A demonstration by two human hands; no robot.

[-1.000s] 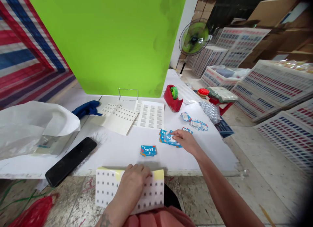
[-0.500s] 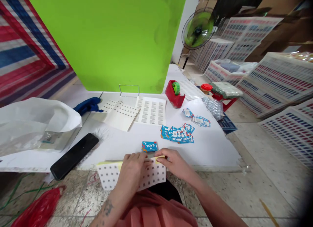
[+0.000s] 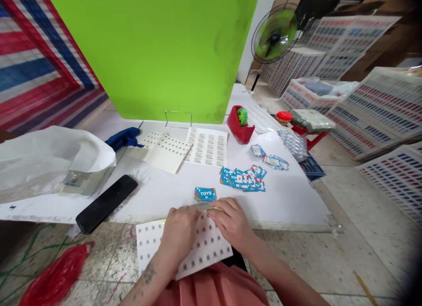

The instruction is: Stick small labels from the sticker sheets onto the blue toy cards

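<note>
A white sheet of small square printed stickers (image 3: 207, 253) hangs over the table's front edge above my lap. My left hand (image 3: 181, 229) is closed on its upper edge, fingers curled over the top. At the sheet's upper right, my right hand (image 3: 231, 220) pinches the same edge, its fingertips close to those of my left. What lies between the fingertips is too hidden to make out. Just beyond my hands lies a blue card marked TOYS (image 3: 205, 194). Overlapping blue cards (image 3: 242, 179), some bearing a square sticker, lie to its right.
On the table (image 3: 165, 196) are a black phone (image 3: 107, 203), a blue glove-like item (image 3: 122, 138), more sticker sheets (image 3: 207, 147) and a red tape dispenser (image 3: 240, 125). A green board (image 3: 148, 55) stands behind. White plastic bags (image 3: 49, 161) lie at left; crates (image 3: 379, 108) stand at right.
The sticker sheet has tipped so that more of its face shows, its lower edge now nearer my lap. My right hand's fingers have curled further over the edge. The view has shifted slightly.
</note>
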